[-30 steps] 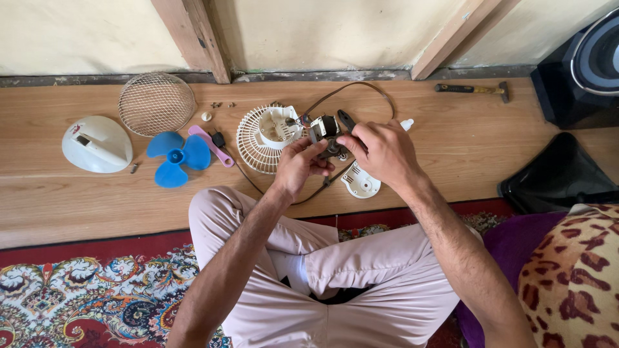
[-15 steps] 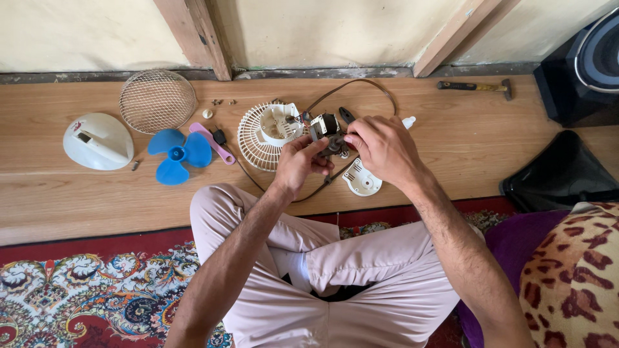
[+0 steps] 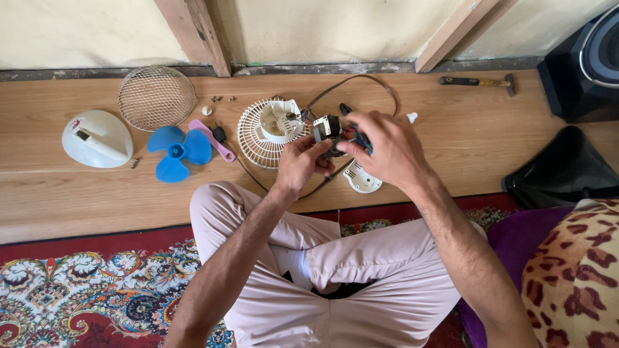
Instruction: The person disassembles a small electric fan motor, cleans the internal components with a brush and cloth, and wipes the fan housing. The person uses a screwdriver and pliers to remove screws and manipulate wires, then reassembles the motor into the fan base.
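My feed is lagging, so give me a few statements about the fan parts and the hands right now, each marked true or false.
1. Both hands hold the small fan motor above the wooden floor. True: the left hand and right hand close their fingers around it.
2. The blue fan blade is mounted on the motor. False: it lies loose on the floor, left of the white rear grille.
3. The hammer lies by the wall at upper right. True.
4. The round wire guard sits on the patterned rug. False: it is on the wooden floor near the wall.
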